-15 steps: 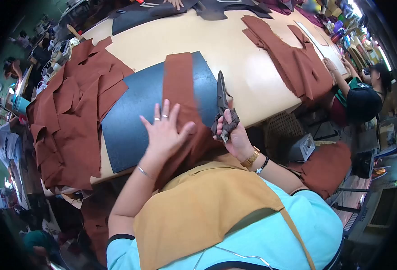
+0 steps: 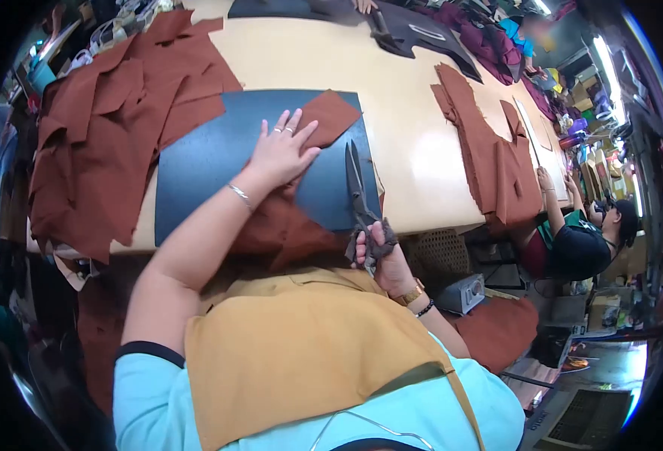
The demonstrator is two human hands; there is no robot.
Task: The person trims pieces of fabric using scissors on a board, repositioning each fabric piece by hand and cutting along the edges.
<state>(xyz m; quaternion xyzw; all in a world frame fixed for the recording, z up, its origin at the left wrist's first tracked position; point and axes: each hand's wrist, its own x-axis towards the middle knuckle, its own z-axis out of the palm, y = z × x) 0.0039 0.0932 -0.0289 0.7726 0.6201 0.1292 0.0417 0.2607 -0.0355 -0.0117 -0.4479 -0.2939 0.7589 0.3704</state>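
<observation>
My left hand (image 2: 280,154), fingers spread, lies on a strip of rust-brown fabric (image 2: 333,119). The strip slants across a dark blue-grey board (image 2: 196,165), and its lower part hangs over the table edge toward my lap. My right hand (image 2: 384,252) grips large fabric shears (image 2: 357,188) whose handles are wrapped in dark cloth. The blades point away from me, over the right part of the board, and look closed or nearly so. They are apart from the strip.
Rust-brown pieces (image 2: 121,113) are heaped on the table (image 2: 294,52) at left, with another stack (image 2: 489,150) at right. Dark fabric (image 2: 414,30) lies at the far side, near another person's hand (image 2: 364,6). A co-worker (image 2: 579,240) works at the right edge.
The fabric strip has turned from upright to slanting right, and my left hand has moved up the board with it. My right hand with the shears has come down closer to me.
</observation>
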